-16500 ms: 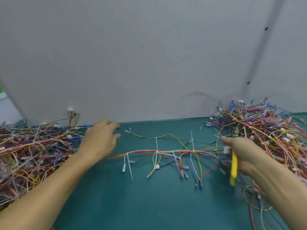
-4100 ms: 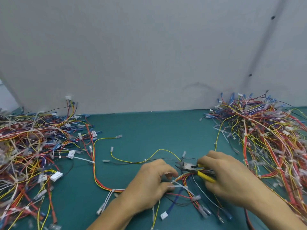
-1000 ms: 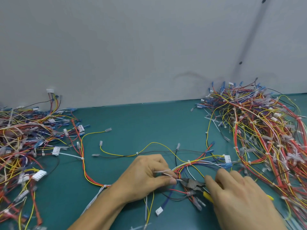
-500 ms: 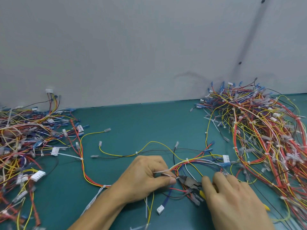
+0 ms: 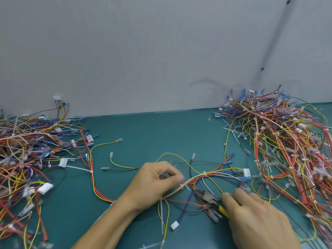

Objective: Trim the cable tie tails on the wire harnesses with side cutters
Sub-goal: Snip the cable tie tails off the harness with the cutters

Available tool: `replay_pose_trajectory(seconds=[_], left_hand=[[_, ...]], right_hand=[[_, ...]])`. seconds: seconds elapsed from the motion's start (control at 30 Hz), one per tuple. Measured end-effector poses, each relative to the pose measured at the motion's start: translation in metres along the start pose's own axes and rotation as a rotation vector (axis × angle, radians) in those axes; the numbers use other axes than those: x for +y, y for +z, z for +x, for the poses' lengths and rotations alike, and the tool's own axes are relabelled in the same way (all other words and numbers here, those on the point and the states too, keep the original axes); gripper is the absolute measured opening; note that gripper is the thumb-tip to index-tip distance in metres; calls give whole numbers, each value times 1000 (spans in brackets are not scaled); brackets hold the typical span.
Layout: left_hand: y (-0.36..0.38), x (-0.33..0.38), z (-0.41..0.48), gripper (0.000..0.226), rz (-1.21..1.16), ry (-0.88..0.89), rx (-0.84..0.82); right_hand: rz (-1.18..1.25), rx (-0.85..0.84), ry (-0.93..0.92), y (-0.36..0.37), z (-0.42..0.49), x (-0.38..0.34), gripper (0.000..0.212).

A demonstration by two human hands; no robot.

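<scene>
The side cutters [image 5: 208, 196] are held nearest, in the right hand [image 5: 258, 220], whose grip is curled round the yellow handles. The wire harness [image 5: 197, 177] is pinched in the left hand [image 5: 154, 182] between thumb and fingers. A white cable tie [image 5: 182, 186] is seen just beside that grip, with the cutter nose just right of and below it. Beyond both grips, a left harness pile [image 5: 27, 150] and a right harness pile [image 5: 287, 141] are heaped on the green table [image 5: 152, 133].

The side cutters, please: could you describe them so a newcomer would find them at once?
Find the green mat and the right hand near its front edge. That hand holds the side cutters: the only dark metal tool in view, with a yellow handle.
</scene>
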State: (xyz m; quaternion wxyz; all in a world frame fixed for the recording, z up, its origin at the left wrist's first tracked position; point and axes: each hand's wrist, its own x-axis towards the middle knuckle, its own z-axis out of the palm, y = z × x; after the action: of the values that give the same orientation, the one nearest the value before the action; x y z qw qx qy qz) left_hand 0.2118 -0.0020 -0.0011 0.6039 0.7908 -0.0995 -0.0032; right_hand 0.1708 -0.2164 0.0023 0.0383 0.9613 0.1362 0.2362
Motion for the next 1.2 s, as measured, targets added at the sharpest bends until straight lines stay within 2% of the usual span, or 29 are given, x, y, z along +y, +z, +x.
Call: replay_pose_trajectory(seconds=[0.07, 0.17, 0.23, 0.3, 0.4, 0.5, 0.57, 0.63, 0.67, 0.77, 1.0, 1.2], left_hand=[[-3, 3, 1, 14, -228, -118, 96], [-12, 11, 1, 8, -606, -233, 177], [-21, 16, 1, 11, -799, -266, 181], [-29, 17, -1, 17, -864, -318, 171], [-36, 20, -5, 24, -742, -391, 179], [-41, 19, -14, 20, -531, -356, 213], [-46, 13, -26, 13, -126, -219, 180], [-47, 6, -37, 18, 385, -66, 40], [-44, 4, -41, 20, 518, -24, -40], [-33, 3, -46, 19, 495, -5, -143], [-34, 0, -38, 35, 561, 116, -44], [-30, -4, -36, 12, 550, 152, -34]], right_hand=[[36, -40, 32, -5, 1, 2, 13], [107, -173, 74, -18, 7, 7, 39], [100, -288, 20, -31, 17, 6, 33], [104, -304, -53, -34, 24, 8, 25], [172, -346, -133, -38, 41, 3, 21], [219, -344, -202, -34, 59, -7, 14], [246, -342, -218, -26, 68, -12, 10], [281, -347, -193, -17, 72, -14, 9], [297, -346, -178, -12, 72, -15, 9], [347, -323, -158, 2, 68, -16, 11], [456, -301, -181, 18, 58, -25, 22], [654, -337, -197, 23, 55, -35, 26]])
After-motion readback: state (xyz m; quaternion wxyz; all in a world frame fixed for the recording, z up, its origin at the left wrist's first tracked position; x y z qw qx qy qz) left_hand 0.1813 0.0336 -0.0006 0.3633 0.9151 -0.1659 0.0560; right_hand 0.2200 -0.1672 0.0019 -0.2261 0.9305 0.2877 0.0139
